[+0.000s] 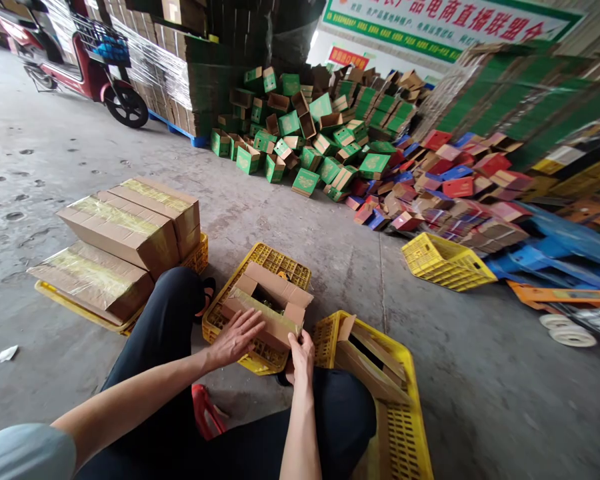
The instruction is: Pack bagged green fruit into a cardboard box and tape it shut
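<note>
Along carton's [275, 324] near edge: left hand [237, 337], right hand [303, 352]; floor [280, 223] beyond crate [300, 272].

The grey concrete floor [150, 160] is pitted at left, with a thin seam at right. On it stand a middle yellow crate [296, 269] bearing an open cardboard box [275, 323], a left yellow crate [201, 256], a right yellow crate [416, 407] and a far yellow crate [445, 263], plus heaped green boxes [305, 181], red and blue boxes [458, 187], a red scooter [91, 77] and a white scrap [7, 353].

Pale-blue sleeve [27, 450], dark trousers [167, 333]
</note>
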`<state>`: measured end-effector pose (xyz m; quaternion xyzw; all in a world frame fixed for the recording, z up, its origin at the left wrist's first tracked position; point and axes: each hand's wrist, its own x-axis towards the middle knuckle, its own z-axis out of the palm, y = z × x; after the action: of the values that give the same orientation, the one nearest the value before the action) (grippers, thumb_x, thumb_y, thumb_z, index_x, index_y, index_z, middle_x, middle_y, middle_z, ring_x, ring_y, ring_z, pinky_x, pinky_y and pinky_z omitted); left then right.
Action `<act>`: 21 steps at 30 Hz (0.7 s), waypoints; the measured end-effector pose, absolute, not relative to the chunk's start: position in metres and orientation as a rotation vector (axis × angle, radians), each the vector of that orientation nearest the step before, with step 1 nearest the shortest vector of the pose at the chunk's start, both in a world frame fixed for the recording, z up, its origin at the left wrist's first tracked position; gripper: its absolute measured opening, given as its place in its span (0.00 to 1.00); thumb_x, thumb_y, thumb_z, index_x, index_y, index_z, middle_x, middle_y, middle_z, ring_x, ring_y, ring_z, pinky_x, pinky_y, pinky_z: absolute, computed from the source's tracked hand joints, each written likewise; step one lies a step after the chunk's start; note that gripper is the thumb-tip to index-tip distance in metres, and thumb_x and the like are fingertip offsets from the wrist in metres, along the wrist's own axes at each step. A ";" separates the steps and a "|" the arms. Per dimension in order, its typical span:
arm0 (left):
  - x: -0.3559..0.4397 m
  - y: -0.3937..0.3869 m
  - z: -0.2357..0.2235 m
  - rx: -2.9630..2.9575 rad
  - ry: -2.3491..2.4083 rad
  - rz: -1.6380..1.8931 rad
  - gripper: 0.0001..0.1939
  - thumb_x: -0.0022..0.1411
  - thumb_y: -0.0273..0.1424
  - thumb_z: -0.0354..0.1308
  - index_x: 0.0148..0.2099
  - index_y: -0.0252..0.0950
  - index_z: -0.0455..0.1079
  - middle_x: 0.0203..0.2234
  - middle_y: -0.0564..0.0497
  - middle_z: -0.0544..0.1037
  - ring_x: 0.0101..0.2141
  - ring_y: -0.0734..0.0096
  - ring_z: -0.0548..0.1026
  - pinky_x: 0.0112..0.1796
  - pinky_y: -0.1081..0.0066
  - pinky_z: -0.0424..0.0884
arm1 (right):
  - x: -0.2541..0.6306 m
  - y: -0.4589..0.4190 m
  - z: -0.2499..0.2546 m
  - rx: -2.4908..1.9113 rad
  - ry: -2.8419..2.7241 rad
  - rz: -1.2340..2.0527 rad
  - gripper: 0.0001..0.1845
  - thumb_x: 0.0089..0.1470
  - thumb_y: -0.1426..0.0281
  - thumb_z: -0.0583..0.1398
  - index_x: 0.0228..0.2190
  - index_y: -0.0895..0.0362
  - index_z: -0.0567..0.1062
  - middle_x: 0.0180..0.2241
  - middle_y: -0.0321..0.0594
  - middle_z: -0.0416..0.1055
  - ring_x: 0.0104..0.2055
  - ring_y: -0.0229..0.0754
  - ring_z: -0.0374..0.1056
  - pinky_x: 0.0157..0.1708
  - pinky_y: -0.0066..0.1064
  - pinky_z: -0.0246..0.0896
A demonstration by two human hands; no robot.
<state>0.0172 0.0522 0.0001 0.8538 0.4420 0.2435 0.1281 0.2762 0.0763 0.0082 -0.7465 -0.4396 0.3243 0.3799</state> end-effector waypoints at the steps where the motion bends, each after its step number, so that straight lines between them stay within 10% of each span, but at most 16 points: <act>1: 0.020 0.049 -0.003 2.505 1.295 0.625 0.33 0.72 0.39 0.55 0.76 0.46 0.53 0.74 0.44 0.54 0.73 0.50 0.49 0.69 0.47 0.47 | 0.276 0.076 0.009 -1.907 -1.128 0.827 0.27 0.44 0.57 0.63 0.44 0.58 0.81 0.44 0.51 0.83 0.46 0.54 0.79 0.49 0.40 0.72; 21: 0.028 0.054 0.012 2.503 1.320 0.370 0.43 0.62 0.35 0.63 0.75 0.41 0.52 0.75 0.42 0.52 0.72 0.45 0.50 0.67 0.45 0.46 | 0.283 0.124 0.037 -1.853 -1.127 0.782 0.41 0.46 0.58 0.61 0.62 0.56 0.70 0.63 0.53 0.70 0.60 0.55 0.72 0.61 0.42 0.65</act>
<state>0.0284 0.0541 0.0121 0.8680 0.4578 0.1283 0.1432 0.2834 0.1242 0.0366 -0.7345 -0.4469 0.3098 0.4060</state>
